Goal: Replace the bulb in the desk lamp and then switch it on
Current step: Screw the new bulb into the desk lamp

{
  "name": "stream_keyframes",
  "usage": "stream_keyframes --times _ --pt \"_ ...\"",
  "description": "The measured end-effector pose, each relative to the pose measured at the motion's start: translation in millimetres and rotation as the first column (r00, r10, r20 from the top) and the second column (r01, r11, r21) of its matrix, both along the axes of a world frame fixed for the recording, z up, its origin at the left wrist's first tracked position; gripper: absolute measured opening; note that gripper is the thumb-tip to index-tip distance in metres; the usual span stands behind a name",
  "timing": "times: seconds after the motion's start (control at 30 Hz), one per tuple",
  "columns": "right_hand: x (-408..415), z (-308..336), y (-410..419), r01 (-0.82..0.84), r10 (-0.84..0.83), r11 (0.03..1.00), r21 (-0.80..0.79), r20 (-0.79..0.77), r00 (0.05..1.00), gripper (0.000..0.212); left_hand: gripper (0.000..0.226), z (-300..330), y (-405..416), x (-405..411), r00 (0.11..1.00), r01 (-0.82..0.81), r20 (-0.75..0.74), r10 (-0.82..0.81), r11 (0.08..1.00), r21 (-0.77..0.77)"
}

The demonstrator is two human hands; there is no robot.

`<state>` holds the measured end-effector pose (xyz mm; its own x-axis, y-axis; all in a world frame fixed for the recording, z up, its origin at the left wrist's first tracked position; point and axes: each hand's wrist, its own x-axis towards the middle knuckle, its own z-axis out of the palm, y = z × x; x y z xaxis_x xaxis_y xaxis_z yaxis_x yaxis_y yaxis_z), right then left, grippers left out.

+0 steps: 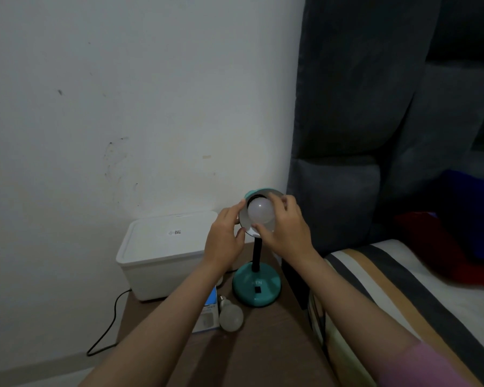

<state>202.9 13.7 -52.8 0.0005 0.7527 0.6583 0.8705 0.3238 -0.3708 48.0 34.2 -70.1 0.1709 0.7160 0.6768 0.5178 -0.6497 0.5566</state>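
A teal desk lamp stands on a brown bedside table, its round base [256, 286] carrying a black switch and its shade [259, 192] tilted toward me. A white bulb [260, 215] sits inside the shade, unlit. My right hand [287, 230] grips this bulb with thumb and fingers around its dome. My left hand [225, 238] holds the shade's left rim. A second white bulb [231, 317] lies on the table in front of the base, beside a blue and white bulb box [208, 314].
A white lidded storage box [162, 255] stands behind the lamp against the wall. A black cable [109, 325] hangs off the table's left side. A bed with a striped sheet [403, 297] and grey headboard [347, 135] lies close on the right.
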Motion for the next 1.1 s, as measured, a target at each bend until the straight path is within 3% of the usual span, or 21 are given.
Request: stream_keyframes --times 0.17,0.27,0.53,0.7,0.83,0.97,1.1 --pt "5 -1 1 -0.042 0.035 0.998 0.036 0.183 0.982 0.056 0.060 0 1 0 1.000 -0.008 -0.014 0.008 1.000 0.004" --pt "2 2 3 0.010 -0.010 1.000 0.005 0.143 0.990 0.050 0.060 0 0 0 1.000 -0.008 -0.012 0.009 1.000 0.006" --pt "-3 4 1 0.083 -0.082 0.996 -0.023 0.034 0.996 0.062 0.059 -1 -1 0 1.000 -0.004 -0.006 0.004 1.000 0.009" --pt "3 -2 3 0.002 -0.058 0.985 0.172 0.322 0.945 0.057 0.060 0 -2 -1 1.000 -0.009 -0.005 0.009 1.000 0.001" --pt "1 0 5 0.084 -0.119 0.985 0.152 0.236 0.964 0.048 0.059 0 -2 0 1.000 -0.011 -0.002 0.011 1.000 -0.004" --pt "-5 2 7 0.160 -0.173 0.982 0.103 0.133 0.976 0.056 0.059 1 -4 1 1.000 -0.008 -0.003 0.008 1.000 0.001" --pt "-5 1 3 0.064 -0.075 0.991 0.118 0.088 0.993 0.064 0.058 1 -3 -1 1.000 -0.010 -0.001 0.010 1.000 0.008"
